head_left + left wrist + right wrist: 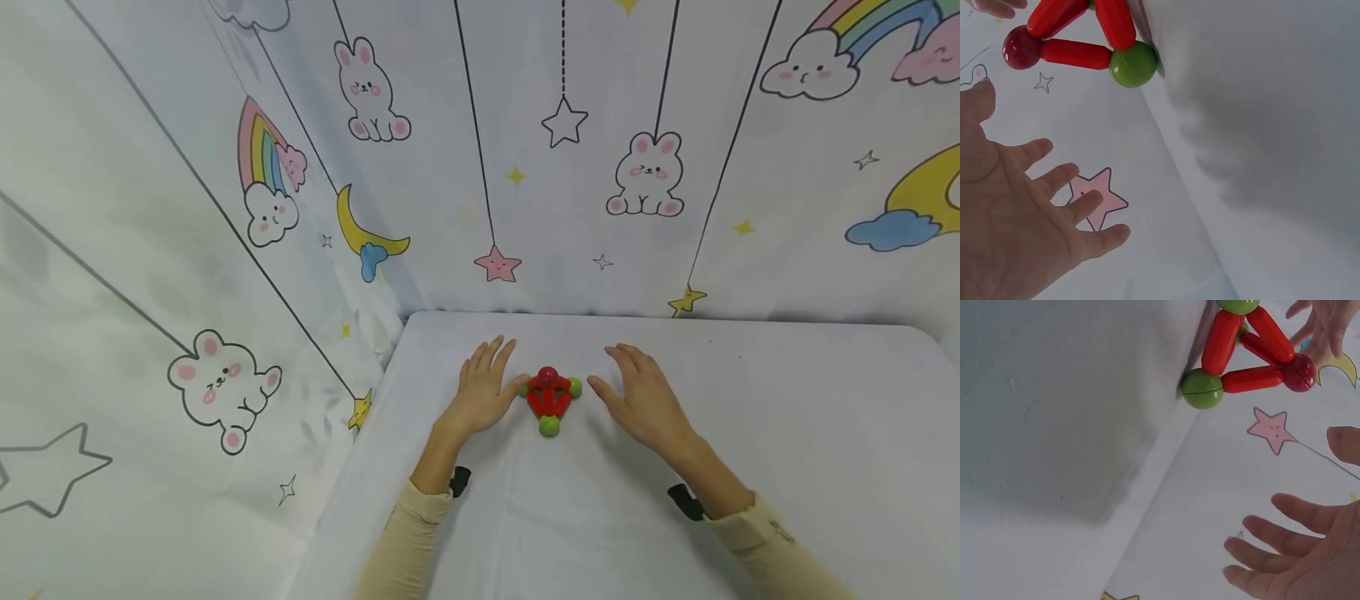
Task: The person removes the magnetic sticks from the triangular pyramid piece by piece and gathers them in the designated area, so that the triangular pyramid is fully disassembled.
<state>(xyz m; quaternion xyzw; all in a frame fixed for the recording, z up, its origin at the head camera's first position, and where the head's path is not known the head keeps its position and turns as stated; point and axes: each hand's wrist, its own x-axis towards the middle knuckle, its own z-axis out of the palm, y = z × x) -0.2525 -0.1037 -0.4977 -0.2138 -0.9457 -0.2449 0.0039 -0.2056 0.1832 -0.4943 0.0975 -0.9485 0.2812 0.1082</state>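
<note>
A small pyramid of red rods and balls (pixel 548 402) stands on the white table, with green balls at its base corners and a dark red ball on top. On its left my left hand (pixel 483 392) hovers with fingers spread, the thumb tip overlapping a green ball in the head view. My right hand (pixel 647 400) is held to the right of the pyramid, fingers extended and apart from it. Both palms face the pyramid. In the left wrist view a green ball (pixel 1134 64) rests at the table surface; in the right wrist view the red top ball (pixel 1299 372) points away from the table.
The table (pixel 787 433) is covered in white cloth and runs back to a hanging cloth (pixel 555 200) printed with bunnies, stars and rainbows. A similar printed cloth (pixel 135 333) hangs along the left side. Dark straps (pixel 686 502) show at both wrists.
</note>
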